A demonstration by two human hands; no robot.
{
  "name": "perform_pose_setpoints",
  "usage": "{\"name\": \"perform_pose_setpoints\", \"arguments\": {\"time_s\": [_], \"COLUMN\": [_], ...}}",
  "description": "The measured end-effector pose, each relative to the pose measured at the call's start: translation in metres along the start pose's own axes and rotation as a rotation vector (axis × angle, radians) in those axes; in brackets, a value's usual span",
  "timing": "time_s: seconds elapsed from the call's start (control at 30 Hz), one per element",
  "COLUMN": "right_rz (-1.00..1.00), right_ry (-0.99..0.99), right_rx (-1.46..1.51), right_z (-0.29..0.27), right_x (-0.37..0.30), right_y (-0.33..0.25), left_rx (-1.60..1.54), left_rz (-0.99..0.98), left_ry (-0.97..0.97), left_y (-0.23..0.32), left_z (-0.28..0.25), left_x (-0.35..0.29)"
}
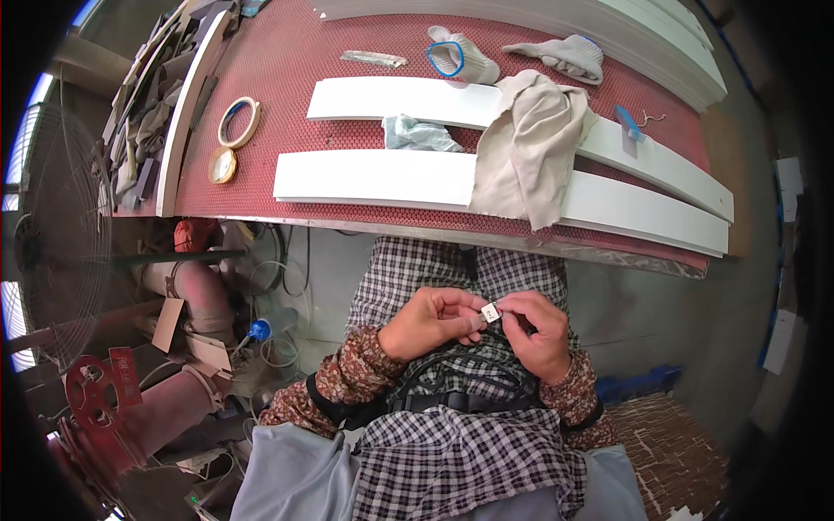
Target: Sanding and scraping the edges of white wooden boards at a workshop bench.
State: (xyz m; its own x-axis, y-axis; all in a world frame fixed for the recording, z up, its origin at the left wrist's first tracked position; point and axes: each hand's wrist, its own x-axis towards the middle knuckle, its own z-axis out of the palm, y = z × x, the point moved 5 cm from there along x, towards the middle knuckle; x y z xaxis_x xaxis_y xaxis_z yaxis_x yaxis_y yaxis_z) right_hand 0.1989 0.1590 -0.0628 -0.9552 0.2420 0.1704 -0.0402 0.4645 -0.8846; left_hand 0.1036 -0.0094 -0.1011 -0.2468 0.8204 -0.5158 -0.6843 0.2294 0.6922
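Over my lap, my left hand (440,321) and my right hand (535,330) meet at a small white tag-like square (490,313) with dark marks on it. The fingertips of both hands pinch it from either side. A checked apron (469,443) covers my front and legs below the hands. Beyond them, on the red table, lie two long white strips (373,176) with a beige cloth (530,148) draped across both. What exactly the small square is, and whether it is fixed to something, I cannot make out.
Two tape rolls (238,122) and a pale crumpled cloth (419,133) lie on the red table (287,69). Farther back are two grey gloves (569,59) and stacked white boards (556,30). A blue block (627,123) rests on a strip. Red pipes (165,417) and a fan (56,234) stand at left.
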Motion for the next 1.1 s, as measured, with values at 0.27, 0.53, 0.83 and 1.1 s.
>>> {"name": "perform_pose_setpoints", "arguments": {"time_s": [0.27, 0.53, 0.83, 1.1], "right_rz": [0.188, 0.17, 0.23, 0.37], "right_ry": [0.009, -0.028, -0.079, -0.129], "right_rx": [-0.016, -0.12, -0.004, 0.138], "right_z": [0.006, 0.009, 0.014, 0.018], "right_x": [0.001, -0.001, 0.0, -0.007], "right_y": [0.0, -0.009, -0.001, 0.01], "left_rx": [-0.052, -0.104, -0.035, -0.049], "left_rz": [-0.034, -0.012, 0.011, 0.037], "left_ry": [0.035, 0.043, 0.035, 0.077], "left_y": [-0.019, -0.02, -0.023, -0.021], "left_z": [-0.019, -0.018, -0.015, -0.015], "left_x": [0.002, 0.003, 0.004, 0.002]}}
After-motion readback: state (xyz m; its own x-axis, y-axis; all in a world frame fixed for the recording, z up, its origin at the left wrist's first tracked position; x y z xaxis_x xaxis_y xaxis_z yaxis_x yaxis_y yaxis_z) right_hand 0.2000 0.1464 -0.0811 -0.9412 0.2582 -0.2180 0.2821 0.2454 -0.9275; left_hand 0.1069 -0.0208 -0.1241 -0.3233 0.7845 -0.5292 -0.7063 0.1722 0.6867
